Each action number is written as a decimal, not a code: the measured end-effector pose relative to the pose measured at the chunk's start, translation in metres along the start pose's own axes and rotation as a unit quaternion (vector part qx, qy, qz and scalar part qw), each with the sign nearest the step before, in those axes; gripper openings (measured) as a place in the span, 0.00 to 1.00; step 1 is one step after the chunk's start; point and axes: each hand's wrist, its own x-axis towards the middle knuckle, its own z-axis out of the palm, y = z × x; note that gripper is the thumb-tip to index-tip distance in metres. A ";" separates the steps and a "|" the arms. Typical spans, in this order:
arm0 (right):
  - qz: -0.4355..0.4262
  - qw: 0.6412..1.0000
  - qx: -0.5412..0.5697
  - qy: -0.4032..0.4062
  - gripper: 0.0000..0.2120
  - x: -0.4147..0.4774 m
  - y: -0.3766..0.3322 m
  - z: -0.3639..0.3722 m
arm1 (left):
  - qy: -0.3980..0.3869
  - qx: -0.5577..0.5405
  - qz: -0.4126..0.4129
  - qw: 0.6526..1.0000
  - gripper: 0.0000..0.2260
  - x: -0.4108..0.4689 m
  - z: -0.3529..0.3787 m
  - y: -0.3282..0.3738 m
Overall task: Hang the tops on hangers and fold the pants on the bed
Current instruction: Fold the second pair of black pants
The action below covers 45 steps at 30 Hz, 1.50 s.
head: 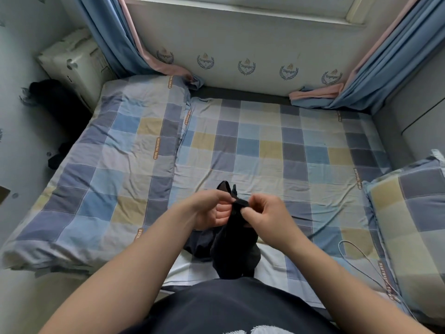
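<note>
Left hand (pixel 212 210) and right hand (pixel 262 215) both pinch top edge of black garment (pixel 231 249); rest hangs onto bed (pixel 265 145) at near edge. Better spread hands apart, open cloth before laying flat.

Daylight is coming in at the window (pixel 240 8) above a pale wall (pixel 240 42) printed with blue crests. Blue-and-pink curtains (pixel 108 32) are hanging at both sides, their ends resting on the checked bed (pixel 265 141).
</note>
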 end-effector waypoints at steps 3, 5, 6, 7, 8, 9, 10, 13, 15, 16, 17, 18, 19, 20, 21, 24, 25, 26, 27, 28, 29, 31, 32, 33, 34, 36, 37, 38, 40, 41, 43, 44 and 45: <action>0.027 0.999 0.026 -0.029 0.09 -0.005 0.011 0.000 | 0.009 -0.049 -0.006 0.999 0.04 0.007 -0.001 -0.007; 0.033 0.998 0.048 -0.029 0.11 -0.008 0.017 0.001 | 0.021 -0.030 -0.013 0.999 0.05 0.009 -0.001 -0.010; 0.030 0.998 0.058 -0.021 0.13 -0.010 0.019 0.002 | 0.034 -0.001 -0.018 0.999 0.05 0.010 -0.001 -0.012; 0.025 0.997 0.068 -0.010 0.14 -0.011 0.020 0.004 | 0.055 0.044 -0.024 0.997 0.06 0.011 -0.002 -0.015; 0.021 0.997 0.078 0.002 0.14 -0.012 0.021 0.006 | 0.080 0.101 -0.034 0.991 0.06 0.011 -0.003 -0.018; 0.017 0.996 0.083 0.012 0.14 -0.013 0.021 0.008 | 0.094 0.163 -0.051 0.981 0.09 0.011 -0.006 -0.020; 0.012 0.997 0.077 0.019 0.14 -0.012 0.021 0.010 | 0.087 0.218 -0.076 0.969 0.13 0.010 -0.010 -0.021; -0.007 0.999 0.033 0.026 0.16 -0.012 0.021 0.015 | -0.008 0.251 -0.152 0.956 0.18 0.010 -0.018 -0.019; -0.013 0.999 0.019 0.030 0.14 -0.013 0.021 0.017 | -0.032 0.210 -0.159 0.964 0.12 0.013 -0.017 -0.019; -0.014 0.999 0.017 0.034 0.14 -0.013 0.022 0.017 | -0.020 0.181 -0.144 0.973 0.09 0.014 -0.015 -0.022; -0.012 0.999 0.017 0.038 0.13 -0.013 0.023 0.017 | 0.005 0.145 -0.119 0.982 0.06 0.017 -0.012 -0.026; -0.005 0.999 0.015 0.043 0.13 -0.012 0.023 0.018 | 0.036 0.097 -0.085 0.991 0.05 0.020 -0.010 -0.029; 0.009 0.999 0.011 0.048 0.12 -0.012 0.024 0.019 | 0.071 0.040 -0.046 0.996 0.07 0.023 -0.008 -0.031; 0.033 0.998 0.008 0.049 0.11 -0.012 0.026 0.020 | 0.105 -0.015 -0.001 0.994 0.09 0.025 -0.006 -0.032; 0.068 0.997 0.009 0.040 0.10 -0.012 0.028 0.022 | 0.136 -0.058 0.043 0.988 0.11 0.026 -0.004 -0.031; 0.202 0.973 0.060 -0.091 0.07 -0.016 0.030 0.028 | 0.182 -0.055 0.150 0.970 0.14 0.023 -0.004 -0.025; 0.221 0.961 0.073 -0.147 0.07 -0.018 0.030 0.028 | 0.193 -0.002 0.182 0.964 0.15 0.021 -0.006 -0.023; 0.213 0.959 0.071 -0.175 0.07 -0.016 0.030 0.026 | 0.205 0.071 0.220 0.951 0.16 0.018 -0.009 -0.019; 0.194 0.963 0.070 -0.171 0.07 -0.013 0.028 0.024 | 0.215 0.155 0.263 0.928 0.16 0.015 -0.015 -0.015; 0.169 0.974 0.072 -0.136 0.06 -0.009 0.027 0.020 | 0.220 0.242 0.299 0.896 0.16 0.010 -0.022 -0.008; 0.142 0.984 0.070 -0.077 0.05 -0.003 0.027 0.016 | 0.213 0.328 0.322 0.862 0.16 0.003 -0.030 -0.001; 0.090 0.994 0.059 0.030 0.03 0.011 0.025 0.006 | 0.178 0.492 0.335 0.784 0.17 -0.014 -0.040 0.013; 0.062 0.995 0.052 0.056 0.08 0.018 0.023 0.001 | 0.167 0.553 0.337 0.744 0.17 -0.023 -0.043 0.019; 0.024 0.997 0.045 0.060 0.14 0.025 0.020 -0.003 | 0.157 0.592 0.345 0.711 0.17 -0.033 -0.044 0.023; -0.020 0.998 0.023 0.052 0.20 0.032 0.015 -0.006 | 0.148 0.613 0.357 0.689 0.17 -0.042 -0.044 0.027; -0.103 0.993 -0.060 0.003 0.31 0.048 0.005 -0.007 | 0.136 0.628 0.389 0.661 0.17 -0.060 -0.039 0.031; -0.125 0.984 -0.120 -0.034 0.34 0.058 0.002 -0.005 | 0.136 0.629 0.406 0.649 0.17 -0.066 -0.036 0.032; -0.127 0.971 -0.185 -0.077 0.35 0.067 -0.001 0.000 | 0.138 0.628 0.424 0.637 0.17 -0.072 -0.033 0.032; -0.106 0.939 -0.290 -0.153 0.29 0.082 -0.004 0.011 | 0.144 0.620 0.453 0.624 0.17 -0.081 -0.032 0.033; -0.099 0.928 -0.315 -0.175 0.25 0.087 -0.003 0.016 | 0.147 0.613 0.463 0.623 0.17 -0.084 -0.033 0.033; -0.101 0.932 -0.309 -0.157 0.12 0.093 0.003 0.024 | 0.160 0.600 0.472 0.625 0.15 -0.085 -0.041 0.035; -0.097 0.943 -0.293 -0.125 0.07 0.093 0.007 0.025 | 0.171 0.596 0.466 0.631 0.12 -0.084 -0.048 0.036; -0.083 0.951 -0.284 -0.089 0.08 0.093 0.013 0.024 | 0.183 0.595 0.453 0.638 0.09 -0.080 -0.055 0.037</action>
